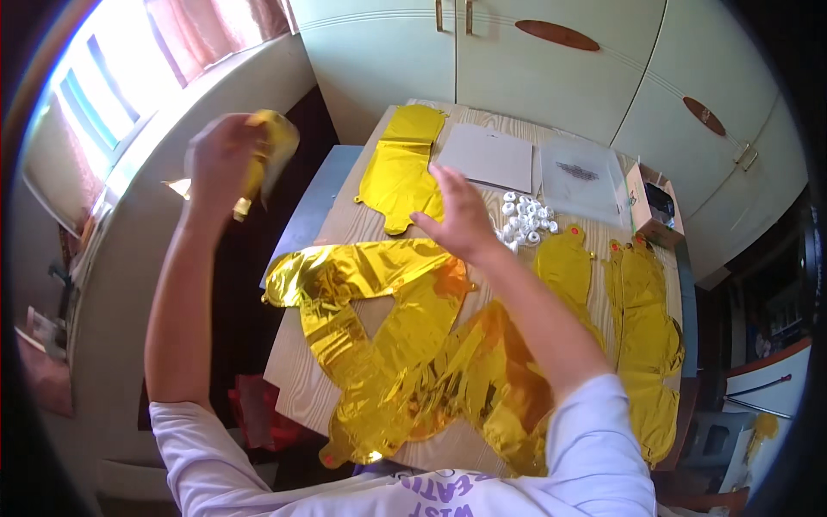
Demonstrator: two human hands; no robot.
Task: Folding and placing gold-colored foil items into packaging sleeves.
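Observation:
Raised beyond the table's left edge, my left hand (226,159) is closed on a crumpled gold foil balloon (277,145), slightly blurred by motion. My right hand (458,215) hovers with fingers apart at the right edge of a flat gold foil balloon (403,129) at the back left; whether it touches the foil I cannot tell. Nearer me, a large shiny foil balloon (357,336) lies spread flat, its outline overlapping more wrinkled gold foil (491,379). On the right lie more flat foil balloons (564,263) (644,345), some with a red dot on the tab.
Behind my right hand sit a pile of small white rolls (524,220), a pale grey board (487,159) and a clear plastic sheet (594,194) with small dark bits. An open box (659,211) stands at the table's right edge. Cabinets (551,77) border the back; a window (112,86) is left.

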